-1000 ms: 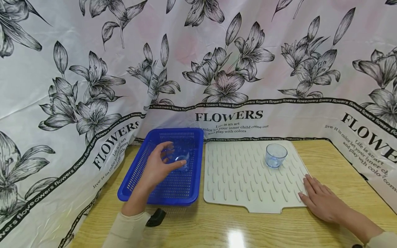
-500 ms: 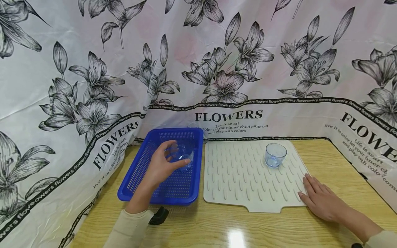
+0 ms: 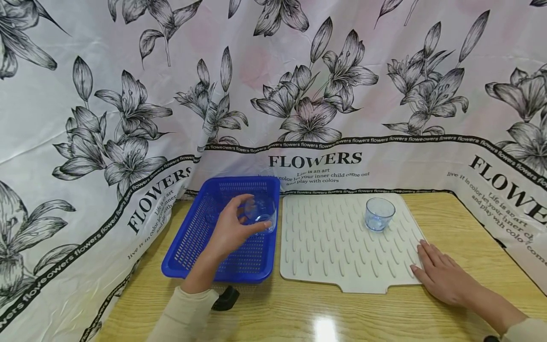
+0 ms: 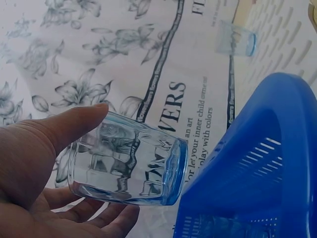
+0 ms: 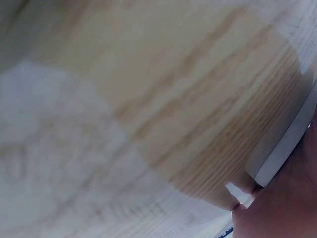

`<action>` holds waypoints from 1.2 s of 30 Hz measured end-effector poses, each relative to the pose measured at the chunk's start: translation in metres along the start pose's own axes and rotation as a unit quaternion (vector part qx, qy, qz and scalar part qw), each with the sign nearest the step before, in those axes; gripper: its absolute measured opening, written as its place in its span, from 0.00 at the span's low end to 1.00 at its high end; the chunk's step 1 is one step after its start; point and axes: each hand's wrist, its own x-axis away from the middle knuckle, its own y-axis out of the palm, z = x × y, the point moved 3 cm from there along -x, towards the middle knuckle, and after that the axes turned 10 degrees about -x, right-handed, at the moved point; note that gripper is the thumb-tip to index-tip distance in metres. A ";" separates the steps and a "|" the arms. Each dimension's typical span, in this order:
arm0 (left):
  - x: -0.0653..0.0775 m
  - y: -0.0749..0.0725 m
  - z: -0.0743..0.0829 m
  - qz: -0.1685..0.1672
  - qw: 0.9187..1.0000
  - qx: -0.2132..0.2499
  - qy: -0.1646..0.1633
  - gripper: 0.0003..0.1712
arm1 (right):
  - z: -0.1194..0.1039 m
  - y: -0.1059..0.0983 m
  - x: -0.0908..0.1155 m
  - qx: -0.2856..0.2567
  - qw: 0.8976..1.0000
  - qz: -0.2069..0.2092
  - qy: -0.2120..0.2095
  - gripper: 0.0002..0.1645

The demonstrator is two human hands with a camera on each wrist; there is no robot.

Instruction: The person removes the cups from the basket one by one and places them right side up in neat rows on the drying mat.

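The glass (image 3: 261,211) is in the left hand (image 3: 234,230), over the right part of the basket (image 3: 222,277), roughly upright with its mouth up. The grip is clamped on it: thumb on one side, fingers on the other, spread as wide as the glass itself. The left wrist view shows the thumb along the wall and the thick blue base beyond the fingertips.

The basket's right rim runs between this glass and the white mat (image 3: 325,237), which lies just beside the basket. Inside the basket is a further glass (image 4: 230,227), partly hidden by the wall. A second glass (image 3: 379,216) stands upright on the mat, toward its back right.

The right hand (image 3: 446,278) lies palm down, fingers extended, touching the mat's right edge and gripping nothing. Basket and mat rest on a wooden table (image 3: 273,313); a flowered cloth (image 3: 316,166) hangs behind.
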 end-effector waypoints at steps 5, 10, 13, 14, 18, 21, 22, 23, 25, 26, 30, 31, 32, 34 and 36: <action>0.001 0.005 0.006 -0.006 1.000 -0.001 0.003 0.48 | 0.000 0.001 0.000 0.000 1.000 0.002 -0.002 0.45; 0.001 0.010 0.008 -0.007 1.000 -0.002 0.011 0.48 | 0.000 0.000 0.000 0.000 1.000 0.003 -0.004 0.45; 0.000 0.014 0.009 -0.008 1.000 0.000 0.012 0.48 | 0.001 0.000 0.000 -0.001 1.000 0.000 -0.004 0.45; 0.000 0.015 0.010 -0.008 1.000 0.000 0.012 0.48 | 0.001 0.000 0.000 -0.001 1.000 0.000 -0.004 0.45; -0.001 0.018 0.014 -0.010 1.000 0.002 0.022 0.48 | 0.001 0.000 0.000 0.000 1.000 0.000 -0.006 0.45; -0.001 0.020 0.018 -0.011 1.000 0.002 0.028 0.48 | 0.000 0.000 0.000 0.000 1.000 0.002 -0.007 0.45; -0.001 0.021 0.019 -0.013 1.000 0.003 0.029 0.48 | 0.000 0.000 0.000 -0.001 1.000 0.003 -0.007 0.44; -0.001 0.021 0.020 -0.014 0.999 0.003 0.029 0.48 | 0.000 0.000 0.000 -0.002 1.000 0.003 -0.008 0.44; -0.001 0.023 0.023 -0.017 0.999 0.005 0.028 0.48 | 0.000 0.000 0.000 -0.003 1.000 0.004 -0.008 0.44; -0.001 0.024 0.024 -0.019 0.999 0.006 0.028 0.48 | 0.000 0.000 0.000 -0.005 1.000 0.003 -0.008 0.44; 0.000 0.028 0.029 -0.023 0.999 0.009 0.031 0.48 | 0.001 0.000 0.000 -0.008 1.000 0.002 -0.006 0.44; -0.001 0.029 0.030 -0.023 0.999 0.010 0.033 0.48 | 0.001 0.000 0.000 -0.008 1.000 0.002 -0.006 0.44; -0.001 0.030 0.030 -0.024 0.999 0.012 0.034 0.48 | 0.001 0.000 0.000 -0.008 1.000 0.002 -0.005 0.44; -0.001 0.032 0.031 -0.026 0.999 0.012 0.035 0.48 | 0.000 0.000 0.000 -0.008 1.000 0.003 -0.006 0.44; -0.001 0.033 0.032 -0.029 0.999 0.013 0.035 0.49 | -0.001 0.000 0.001 -0.008 1.000 0.003 -0.006 0.44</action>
